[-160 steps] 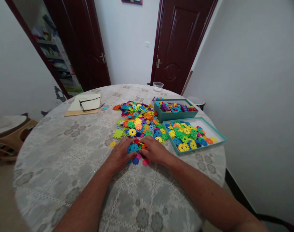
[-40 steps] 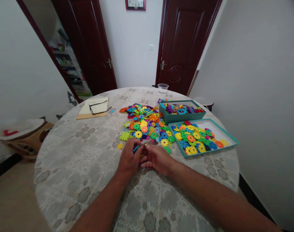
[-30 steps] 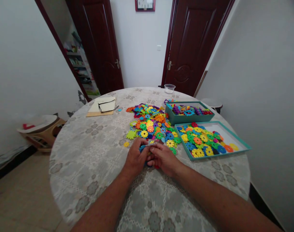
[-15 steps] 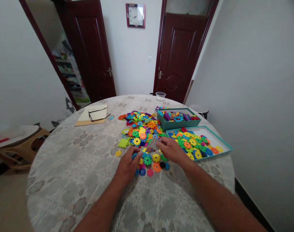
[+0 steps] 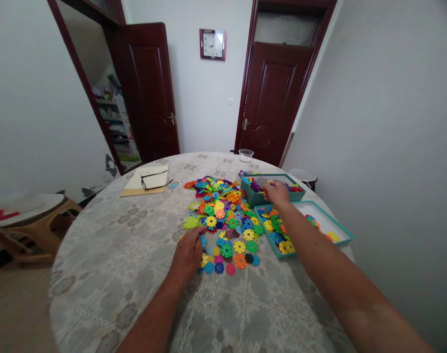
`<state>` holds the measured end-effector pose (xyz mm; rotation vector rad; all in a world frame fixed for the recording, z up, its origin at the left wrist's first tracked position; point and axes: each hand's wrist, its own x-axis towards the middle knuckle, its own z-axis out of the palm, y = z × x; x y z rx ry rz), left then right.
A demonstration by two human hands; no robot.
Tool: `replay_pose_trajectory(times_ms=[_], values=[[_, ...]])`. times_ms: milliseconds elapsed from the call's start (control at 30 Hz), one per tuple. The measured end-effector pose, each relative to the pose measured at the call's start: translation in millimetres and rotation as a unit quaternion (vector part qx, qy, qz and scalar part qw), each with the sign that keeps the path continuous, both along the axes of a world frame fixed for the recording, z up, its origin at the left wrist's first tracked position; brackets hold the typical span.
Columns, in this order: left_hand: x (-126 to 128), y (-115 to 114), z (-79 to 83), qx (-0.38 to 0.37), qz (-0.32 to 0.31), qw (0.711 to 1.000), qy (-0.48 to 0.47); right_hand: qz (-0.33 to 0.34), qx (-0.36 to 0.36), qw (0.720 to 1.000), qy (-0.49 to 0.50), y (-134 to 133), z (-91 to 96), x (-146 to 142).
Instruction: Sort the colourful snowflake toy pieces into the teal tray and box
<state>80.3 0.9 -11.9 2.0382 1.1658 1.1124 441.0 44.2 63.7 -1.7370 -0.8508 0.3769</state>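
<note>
Gear discs lie on the counter beside the fingers of your left hand, though whether those grip anything cannot be told; the fingers of your right hand pinch a greyish piece over the teal box.

A home: tablecloth, wall clock

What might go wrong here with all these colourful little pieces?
The right hand seems to hold a grey piece over the deep box; it might slip and land among the mixed pieces there.

The right forearm crosses above the shallow tray, so dipping it could scatter the pieces inside.

The left hand lies right beside loose gear pieces; a careless sweep might push them around.
</note>
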Motion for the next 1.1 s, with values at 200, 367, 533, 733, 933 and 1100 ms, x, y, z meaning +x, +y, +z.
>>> replay_pose_trajectory(times_ms=[200,367,533,733,933,1100], values=[[-2,4,-4.4,0.028,0.014,0.999,-0.015,0.021,0.02,0.998,-0.052,-33,-21.8,-18],[-1,0,2.1,-0.009,0.03,0.999,-0.023,0.215,-0.05,0.967,-0.124,-80,-32.1,-66],[-4,3,4.3,-0.063,0.061,0.995,-0.051,0.461,-0.117,0.845,-0.245,-117,-43.1,-126],[-13,5,17.9,-0.174,0.036,0.977,-0.121,0.469,-0.142,0.796,-0.355,-130,-51.4,-158],[-27,-9,33.4,-0.193,-0.065,0.976,0.075,0.479,-0.153,0.789,-0.354,-133,-53.8,-160],[-29,-20,23.8,-0.117,-0.057,0.966,0.225,0.47,-0.148,0.797,-0.348,-133,-60.1,-160]])
